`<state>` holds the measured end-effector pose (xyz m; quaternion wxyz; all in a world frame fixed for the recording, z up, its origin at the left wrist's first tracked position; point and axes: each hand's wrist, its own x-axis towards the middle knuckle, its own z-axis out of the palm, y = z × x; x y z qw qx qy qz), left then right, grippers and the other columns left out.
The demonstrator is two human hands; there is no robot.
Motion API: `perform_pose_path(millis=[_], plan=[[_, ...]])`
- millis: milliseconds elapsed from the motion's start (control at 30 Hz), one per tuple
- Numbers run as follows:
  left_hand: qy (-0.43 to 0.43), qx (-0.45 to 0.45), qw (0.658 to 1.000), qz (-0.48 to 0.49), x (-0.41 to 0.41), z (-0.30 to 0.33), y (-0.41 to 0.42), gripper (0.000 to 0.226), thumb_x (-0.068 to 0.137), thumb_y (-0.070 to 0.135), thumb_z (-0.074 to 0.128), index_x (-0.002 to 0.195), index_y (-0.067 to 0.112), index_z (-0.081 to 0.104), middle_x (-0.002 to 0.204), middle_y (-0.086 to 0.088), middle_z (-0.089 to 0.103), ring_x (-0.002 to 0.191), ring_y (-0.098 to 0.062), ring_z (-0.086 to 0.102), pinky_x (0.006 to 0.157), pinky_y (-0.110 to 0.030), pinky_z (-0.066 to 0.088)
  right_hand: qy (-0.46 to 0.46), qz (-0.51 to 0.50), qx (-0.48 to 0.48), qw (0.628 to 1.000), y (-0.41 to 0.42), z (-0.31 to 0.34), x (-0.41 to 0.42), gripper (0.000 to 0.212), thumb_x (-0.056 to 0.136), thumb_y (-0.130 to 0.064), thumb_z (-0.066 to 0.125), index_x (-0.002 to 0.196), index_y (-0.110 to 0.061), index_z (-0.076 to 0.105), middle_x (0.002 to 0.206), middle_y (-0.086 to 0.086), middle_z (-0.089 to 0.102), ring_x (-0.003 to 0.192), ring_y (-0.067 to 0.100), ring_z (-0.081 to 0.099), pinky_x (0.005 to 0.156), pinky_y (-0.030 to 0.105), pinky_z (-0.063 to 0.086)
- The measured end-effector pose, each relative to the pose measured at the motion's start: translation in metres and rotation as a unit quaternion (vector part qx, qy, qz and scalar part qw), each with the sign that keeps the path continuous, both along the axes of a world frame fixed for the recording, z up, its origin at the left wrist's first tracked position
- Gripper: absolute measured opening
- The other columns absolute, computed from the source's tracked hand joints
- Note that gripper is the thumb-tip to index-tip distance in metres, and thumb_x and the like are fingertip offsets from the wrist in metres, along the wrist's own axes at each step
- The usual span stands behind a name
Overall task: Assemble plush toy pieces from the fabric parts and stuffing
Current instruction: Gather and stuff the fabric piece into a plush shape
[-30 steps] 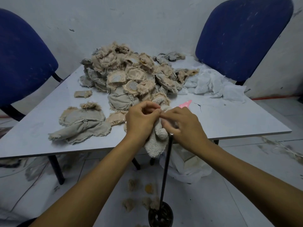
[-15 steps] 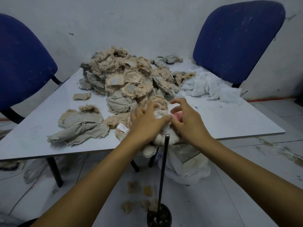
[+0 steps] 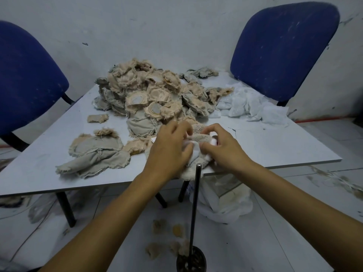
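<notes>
Here, both hands work a fuzzy plush piece lying at the desk's near edge. The left hand curls its fingers over the piece's left side; the right hand pinches its right side. A fabric pile fills the desk's far middle.

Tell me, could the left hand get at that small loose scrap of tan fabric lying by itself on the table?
Probably yes: the small tan scrap lies alone on bare table, but the left hand must first release the plush piece.
</notes>
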<state>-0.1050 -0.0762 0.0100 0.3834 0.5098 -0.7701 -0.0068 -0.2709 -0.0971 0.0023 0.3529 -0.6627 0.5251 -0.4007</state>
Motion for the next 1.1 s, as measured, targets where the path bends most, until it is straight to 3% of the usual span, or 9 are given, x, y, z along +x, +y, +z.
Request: perform_pose_path(millis=[33,167,400,600,767,867,933,1067,1100], plan=[[-0.044,-0.037,0.998,-0.021,-0.001,-0.003,0.004,0.013,0.087,0.019,0.067,0.097,0.015,0.06,0.097,-0.005,0.053,0.09,-0.021,0.046,0.07,-0.035,0.044,-0.004,-0.009,0.004,1.0,-0.001,-0.001,-0.001,0.025,0.088,-0.016,0.063,0.105,-0.033,0.056,0.07,0.004,0.066,0.059,0.013,0.061,0.056,0.029,0.045],[-0.102,0.0,0.993,-0.051,-0.001,-0.011,0.011,0.034,0.09,0.04,0.068,0.112,0.015,0.066,0.112,-0.009,0.053,0.101,-0.028,0.047,0.076,-0.042,0.048,-0.025,-0.003,0.015,1.0,-0.001,0.001,-0.004,0.022,0.09,-0.016,0.06,0.104,-0.032,0.058,0.074,0.013,0.063,0.06,0.018,0.058,0.057,0.029,0.043],[-0.095,-0.008,0.994,-0.062,0.0,-0.007,0.017,0.046,0.085,0.014,0.065,0.131,0.018,0.06,0.111,-0.01,0.055,0.102,-0.03,0.052,0.07,-0.048,0.053,-0.073,0.017,0.012,0.997,0.003,0.004,-0.007,0.016,0.093,-0.012,0.06,0.104,-0.023,0.062,0.063,0.0,0.053,0.044,0.001,0.048,0.043,0.012,0.036],[-0.131,-0.016,0.99,-0.054,0.0,-0.005,0.017,0.018,0.084,0.012,0.06,0.098,0.009,0.07,0.104,-0.012,0.055,0.096,-0.032,0.053,0.063,-0.047,0.052,-0.113,0.024,0.017,0.993,0.01,0.009,-0.007,0.02,0.093,-0.003,0.059,0.108,-0.015,0.063,0.061,0.008,0.046,0.039,0.002,0.046,0.039,0.013,0.035],[-0.164,-0.005,0.986,0.034,-0.004,-0.008,0.018,0.033,0.094,0.046,0.046,0.103,0.024,0.069,0.108,-0.002,0.05,0.102,-0.022,0.046,0.057,-0.029,0.04,-0.161,0.013,0.001,0.987,0.016,0.011,-0.009,0.023,0.093,0.0,0.055,0.105,-0.018,0.064,0.051,-0.002,0.049,0.036,0.001,0.041,0.037,0.012,0.034],[-0.207,0.005,0.974,0.092,-0.01,-0.01,0.015,0.035,0.1,0.046,0.039,0.108,0.022,0.064,0.114,-0.003,0.048,0.107,-0.024,0.044,0.061,-0.031,0.035,-0.16,0.049,0.004,0.986,0.019,0.01,-0.006,0.02,0.095,-0.002,0.052,0.101,-0.018,0.063,0.046,-0.008,0.05,0.034,0.001,0.041,0.036,0.012,0.033],[-0.175,0.011,0.981,0.088,-0.012,-0.011,0.013,0.032,0.102,0.039,0.041,0.104,0.018,0.064,0.113,-0.004,0.048,0.106,-0.025,0.045,0.064,-0.034,0.037,-0.139,0.063,0.002,0.988,0.02,0.01,-0.003,0.021,0.096,-0.002,0.05,0.1,-0.018,0.063,0.046,-0.009,0.052,0.035,0.0,0.042,0.036,0.012,0.033],[0.061,0.017,0.998,0.031,-0.011,-0.005,0.009,0.012,0.09,0.02,0.068,0.1,0.014,0.072,0.1,-0.004,0.061,0.092,-0.023,0.058,0.075,-0.04,0.05,-0.121,0.069,0.009,0.99,0.018,0.01,-0.003,0.02,0.098,-0.004,0.049,0.106,-0.018,0.061,0.047,-0.005,0.056,0.035,-0.001,0.044,0.037,0.009,0.033],[0.089,0.015,0.996,0.029,-0.012,-0.003,0.008,0.016,0.086,0.017,0.073,0.101,0.015,0.068,0.096,-0.002,0.063,0.087,-0.022,0.06,0.074,-0.041,0.051,-0.117,0.066,0.009,0.991,0.018,0.009,-0.003,0.022,0.098,-0.004,0.048,0.106,-0.019,0.061,0.047,-0.004,0.056,0.035,-0.001,0.045,0.037,0.009,0.033]])
